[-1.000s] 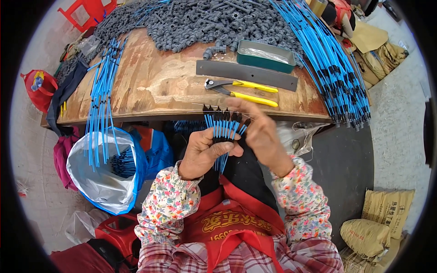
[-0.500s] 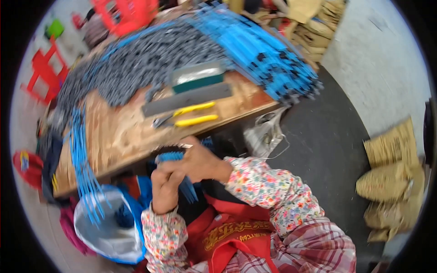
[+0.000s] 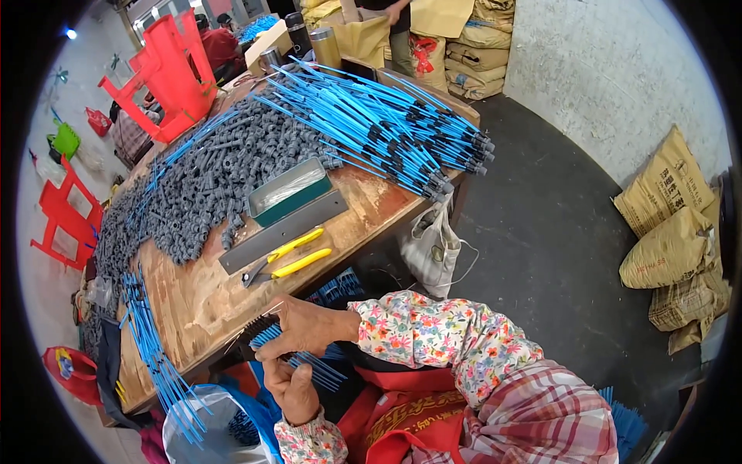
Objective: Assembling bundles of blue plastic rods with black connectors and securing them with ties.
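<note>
In front of my lap, both hands are on a bundle of thin blue tubes [image 3: 321, 371] with black parts along one end. My right hand [image 3: 309, 326] grips it from above near the black end, fingers closed over the tubes. Just below, my left hand [image 3: 292, 389] has its fingers curled against the lower side of the bundle; part of the grip is hidden. On the wooden table [image 3: 205, 301] beyond lie cutting pliers [image 3: 290, 259] with yellow handles, a dark flat bar [image 3: 286, 228] and a green tray [image 3: 290, 191] of thin pale pieces.
Grey plastic fittings [image 3: 201, 201] are heaped across the table. Blue tubes with black fittings [image 3: 379, 127] lie stacked at the far right. More blue tubes [image 3: 151, 332] overhang the left edge above a lined bin [image 3: 197, 406]. A white bag [image 3: 433, 251] hangs at the table's right corner; sacks [image 3: 668, 247] stand right.
The view has swung, so the table appears turned and more of the far room shows. My left hand now sits lower against the bundle, while my right hand still grips it.
</note>
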{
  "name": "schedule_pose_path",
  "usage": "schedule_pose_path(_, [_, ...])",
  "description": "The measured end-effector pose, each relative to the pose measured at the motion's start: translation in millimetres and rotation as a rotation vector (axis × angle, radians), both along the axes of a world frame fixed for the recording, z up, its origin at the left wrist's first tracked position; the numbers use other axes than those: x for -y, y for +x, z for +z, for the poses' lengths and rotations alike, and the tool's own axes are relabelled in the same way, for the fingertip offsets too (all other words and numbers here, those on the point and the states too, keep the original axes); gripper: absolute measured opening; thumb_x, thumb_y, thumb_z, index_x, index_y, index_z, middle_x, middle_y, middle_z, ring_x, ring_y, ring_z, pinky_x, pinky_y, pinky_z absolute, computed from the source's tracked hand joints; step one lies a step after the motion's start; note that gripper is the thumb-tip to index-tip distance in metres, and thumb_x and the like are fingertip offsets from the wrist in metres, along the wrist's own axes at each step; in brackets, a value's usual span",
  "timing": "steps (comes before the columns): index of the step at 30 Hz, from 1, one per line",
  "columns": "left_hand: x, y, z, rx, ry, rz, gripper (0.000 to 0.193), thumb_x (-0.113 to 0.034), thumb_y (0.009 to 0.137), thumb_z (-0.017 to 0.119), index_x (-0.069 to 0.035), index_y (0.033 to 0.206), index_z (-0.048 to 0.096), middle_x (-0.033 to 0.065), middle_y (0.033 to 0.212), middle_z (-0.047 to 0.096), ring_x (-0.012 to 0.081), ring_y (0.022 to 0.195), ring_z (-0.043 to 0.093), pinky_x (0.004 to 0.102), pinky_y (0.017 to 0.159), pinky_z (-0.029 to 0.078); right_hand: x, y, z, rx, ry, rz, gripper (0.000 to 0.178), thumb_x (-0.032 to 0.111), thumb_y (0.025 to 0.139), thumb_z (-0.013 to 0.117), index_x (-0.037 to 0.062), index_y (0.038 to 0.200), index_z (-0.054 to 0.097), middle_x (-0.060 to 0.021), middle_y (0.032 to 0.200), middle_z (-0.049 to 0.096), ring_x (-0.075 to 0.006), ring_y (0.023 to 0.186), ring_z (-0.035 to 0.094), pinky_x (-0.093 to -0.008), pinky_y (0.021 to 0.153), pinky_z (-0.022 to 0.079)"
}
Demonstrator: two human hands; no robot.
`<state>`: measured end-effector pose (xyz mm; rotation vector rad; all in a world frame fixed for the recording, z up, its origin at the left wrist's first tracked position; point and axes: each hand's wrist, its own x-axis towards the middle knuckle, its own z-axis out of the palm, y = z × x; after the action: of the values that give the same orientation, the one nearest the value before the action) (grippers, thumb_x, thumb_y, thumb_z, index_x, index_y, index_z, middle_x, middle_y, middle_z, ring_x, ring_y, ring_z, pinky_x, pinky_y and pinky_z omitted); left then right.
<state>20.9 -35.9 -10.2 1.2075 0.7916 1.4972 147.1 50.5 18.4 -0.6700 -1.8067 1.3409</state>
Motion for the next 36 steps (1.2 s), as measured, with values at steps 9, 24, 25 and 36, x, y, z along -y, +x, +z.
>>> schedule_pose_path(9, [22.2, 11.6, -15.5, -0.072, -0.098, 0.113, 0.029, -0.016, 0.085, 0.063, 0.005, 0.102, 0.053, 0.0147, 0.086, 0.064, 0.019, 0.078, 0.062, 0.0295, 0.074, 0.049, -0.1, 3.0, 13.0, -0.22, 0.087, -0.057, 0.039, 0.026, 0.073, 0.07, -0.0005, 0.1, 0.062, -0.0068, 0.077, 0.063, -0.0137, 0.069, 0.058, -0.0294, 0.067, 0.048])
schedule_pose_path(24, [-4.7, 17.5, -20.1, -0.12, -0.205, 0.056, 0.026, -0.018, 0.093, 0.052, 0.004, 0.083, 0.058, 0.0069, 0.066, 0.059, 0.0131, 0.059, 0.056, 0.0258, 0.056, 0.045, -1.6, 10.9, 17.2, -0.032, -0.205, -0.093, 0.037, 0.012, 0.071, 0.076, 0.0006, 0.102, 0.059, -0.0025, 0.084, 0.064, -0.0093, 0.073, 0.06, -0.0262, 0.065, 0.049])
schedule_pose_path(25, [-8.2, 15.6, -18.8, -0.054, -0.234, 0.003, 0.023, -0.015, 0.093, 0.054, 0.006, 0.085, 0.059, 0.0076, 0.067, 0.06, 0.0134, 0.062, 0.058, 0.026, 0.058, 0.046, -5.0, 10.6, 20.7, -0.163, -0.292, -0.075, 0.033, 0.011, 0.072, 0.076, 0.0013, 0.099, 0.061, -0.0029, 0.084, 0.065, -0.0085, 0.073, 0.06, -0.0253, 0.065, 0.05])
schedule_pose_path(36, [-33.7, -36.5, 24.8, -0.565, -0.073, 0.124, 0.022, -0.013, 0.088, 0.061, 0.005, 0.101, 0.061, 0.007, 0.079, 0.065, 0.011, 0.069, 0.059, 0.0231, 0.06, 0.047, -41.2, 6.5, -0.1, -0.175, -0.197, -0.118, 0.02, 0.014, 0.075, 0.073, 0.003, 0.089, 0.063, 0.0024, 0.079, 0.063, -0.0031, 0.068, 0.054, -0.021, 0.061, 0.045])
